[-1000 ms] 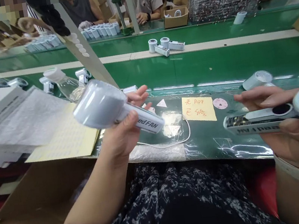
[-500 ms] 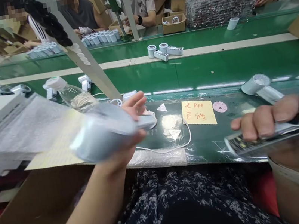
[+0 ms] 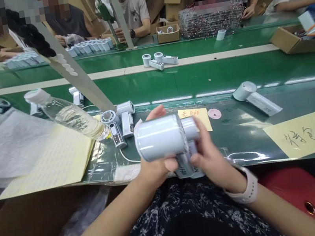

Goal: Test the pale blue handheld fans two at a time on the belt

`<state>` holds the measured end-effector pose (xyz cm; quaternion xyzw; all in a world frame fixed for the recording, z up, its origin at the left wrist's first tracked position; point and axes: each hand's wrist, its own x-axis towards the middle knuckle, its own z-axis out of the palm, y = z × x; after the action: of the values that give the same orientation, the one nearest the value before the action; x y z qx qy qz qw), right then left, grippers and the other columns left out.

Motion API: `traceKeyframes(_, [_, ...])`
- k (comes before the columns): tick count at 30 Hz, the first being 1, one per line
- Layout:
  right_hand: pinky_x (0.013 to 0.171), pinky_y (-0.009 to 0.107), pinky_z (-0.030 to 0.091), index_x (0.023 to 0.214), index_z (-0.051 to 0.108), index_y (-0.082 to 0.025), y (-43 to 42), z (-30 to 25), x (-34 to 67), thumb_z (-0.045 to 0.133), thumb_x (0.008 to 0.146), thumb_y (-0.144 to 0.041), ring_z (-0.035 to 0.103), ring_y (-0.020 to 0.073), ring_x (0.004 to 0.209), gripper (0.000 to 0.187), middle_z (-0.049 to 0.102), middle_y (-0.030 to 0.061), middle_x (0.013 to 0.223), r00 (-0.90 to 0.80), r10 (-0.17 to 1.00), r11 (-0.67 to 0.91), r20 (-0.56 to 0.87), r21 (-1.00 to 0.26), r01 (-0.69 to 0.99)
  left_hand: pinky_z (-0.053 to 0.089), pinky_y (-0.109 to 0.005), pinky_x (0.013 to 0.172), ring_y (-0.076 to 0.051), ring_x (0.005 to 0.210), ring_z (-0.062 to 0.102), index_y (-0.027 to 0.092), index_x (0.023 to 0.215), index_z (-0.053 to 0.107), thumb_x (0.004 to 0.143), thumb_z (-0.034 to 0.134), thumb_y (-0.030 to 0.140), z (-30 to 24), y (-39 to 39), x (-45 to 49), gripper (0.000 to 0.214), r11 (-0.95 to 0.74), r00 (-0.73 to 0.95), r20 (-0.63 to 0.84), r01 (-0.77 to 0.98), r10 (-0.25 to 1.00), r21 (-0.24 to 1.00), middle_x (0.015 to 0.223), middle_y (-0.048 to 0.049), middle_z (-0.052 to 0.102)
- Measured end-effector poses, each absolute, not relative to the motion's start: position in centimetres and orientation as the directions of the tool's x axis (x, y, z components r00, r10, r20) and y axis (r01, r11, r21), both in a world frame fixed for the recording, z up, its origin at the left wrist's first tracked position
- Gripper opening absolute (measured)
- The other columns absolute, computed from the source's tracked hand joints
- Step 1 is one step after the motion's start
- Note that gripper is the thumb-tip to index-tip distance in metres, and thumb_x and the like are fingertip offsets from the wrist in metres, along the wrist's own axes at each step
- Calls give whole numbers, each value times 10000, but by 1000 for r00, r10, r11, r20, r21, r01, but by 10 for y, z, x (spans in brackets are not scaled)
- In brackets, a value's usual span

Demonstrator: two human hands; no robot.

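In front of my waist, my left hand (image 3: 155,172) is closed around a pale blue handheld fan (image 3: 159,137) with a wide cylinder head. My right hand (image 3: 211,157) grips a second handheld fan (image 3: 189,128), its head partly hidden behind the first one. The two handles hang down side by side, with "FAN" lettering on them. Left of my hands, two more fans (image 3: 127,119) with exposed circuit boards rest near the metal post, a white cable beside them. Behind my fingers lies a yellow note (image 3: 202,120), partly covered.
A plastic bottle (image 3: 70,117) leans over yellow sheets (image 3: 59,161) on the left. One fan (image 3: 257,98) and a handwritten yellow paper (image 3: 306,134) lie on the right. A slanted post (image 3: 83,82) rises from the bench. Co-workers sit across the green conveyor (image 3: 199,81).
My hands have come together in the middle, each bringing its fan. The right one moved in from the far right, the left one slightly right. The view has shifted too.
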<state>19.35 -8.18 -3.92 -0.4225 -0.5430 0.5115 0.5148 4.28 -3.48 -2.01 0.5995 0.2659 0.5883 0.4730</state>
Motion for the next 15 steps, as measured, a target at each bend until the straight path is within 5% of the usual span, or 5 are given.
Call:
traceKeyframes(4, [1086, 566, 434, 1592, 87, -283, -76, -37, 193, 800, 759, -442, 509, 349, 1342, 1107, 440, 168, 1532, -254, 963, 127, 93, -984, 124, 305, -542, 1189, -360, 1402, 384, 244, 1442, 352, 743, 561, 808, -37, -30, 52, 922, -452, 219, 435, 32, 873, 891, 1496, -160, 378])
traceKeyframes(6, [1061, 573, 444, 1566, 240, -265, -62, -33, 214, 802, 738, -423, 535, 362, 1300, 1014, 509, 165, 1462, -174, 982, 121, 67, -940, 319, 279, -593, 1185, -391, 1429, 341, 216, 1422, 385, 782, 561, 766, -37, -17, 41, 862, -445, 371, 330, 285, 868, 849, 1529, -193, 333])
traceKeyframes(8, [1014, 612, 453, 1533, 355, -236, -42, -31, 246, 788, 724, -445, 563, 401, 1235, 942, 560, 182, 1362, -27, 999, 51, 44, -812, 581, 205, -621, 1207, -422, 1482, 231, 196, 1313, 525, 806, 633, 651, -33, 0, 19, 690, -434, 384, 237, 589, 892, 682, 1585, -190, 255])
traceKeyframes(11, [895, 616, 497, 1495, 438, -191, -14, -38, 294, 743, 739, -445, 611, 437, 1101, 854, 569, 213, 1240, 222, 974, -165, 45, -528, 833, 220, -579, 1218, -414, 1471, 263, 154, 1176, 631, 855, 643, 392, -27, 24, -20, 400, -183, 74, 263, 890, 962, 417, 1570, -200, 270])
traceKeyframes(15, [930, 615, 449, 1401, 525, -151, 0, -54, 335, 663, 804, -408, 521, 483, 1202, 664, 560, 232, 1221, 319, 924, -241, 213, -323, 915, 348, -555, 1153, -438, 1401, 374, 92, 1209, 618, 848, 617, 336, -35, 35, -51, 436, 95, -159, 229, 959, 960, 267, 1507, -249, 357])
